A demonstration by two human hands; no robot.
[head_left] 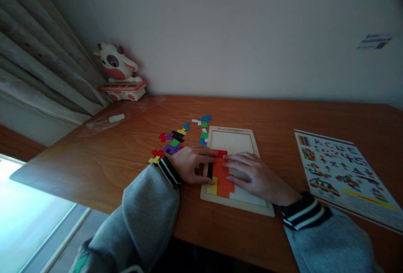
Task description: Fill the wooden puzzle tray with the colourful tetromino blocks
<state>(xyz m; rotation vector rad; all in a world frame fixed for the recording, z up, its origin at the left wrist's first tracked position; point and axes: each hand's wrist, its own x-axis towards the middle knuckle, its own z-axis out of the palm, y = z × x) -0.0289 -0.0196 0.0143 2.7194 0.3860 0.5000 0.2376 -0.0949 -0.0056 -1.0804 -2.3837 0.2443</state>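
A wooden puzzle board (237, 209) with a pale inside lies before me on the table. Orange puzzle pieces (223, 182) fill part of its left side, with a red piece (222, 153) above them and a black piece (210, 171) and a yellow piece (214, 189) at the left. My left hand (192, 164) reaches over the board's left edge, fingers apart, its tips touching the pieces there. From the right, my right hand (252, 174) rests over the board with fingers stretched out, tips at the orange pieces' right side. No piece shows in either hand.
Loose coloured pieces (176, 138) lie scattered left of the board and behind it. A printed pattern sheet (343, 172) lies at the right. A toy cow (121, 73) sits at the back left corner, near a curtain (40, 59). The wall (236, 38) stands behind the table (126, 159).
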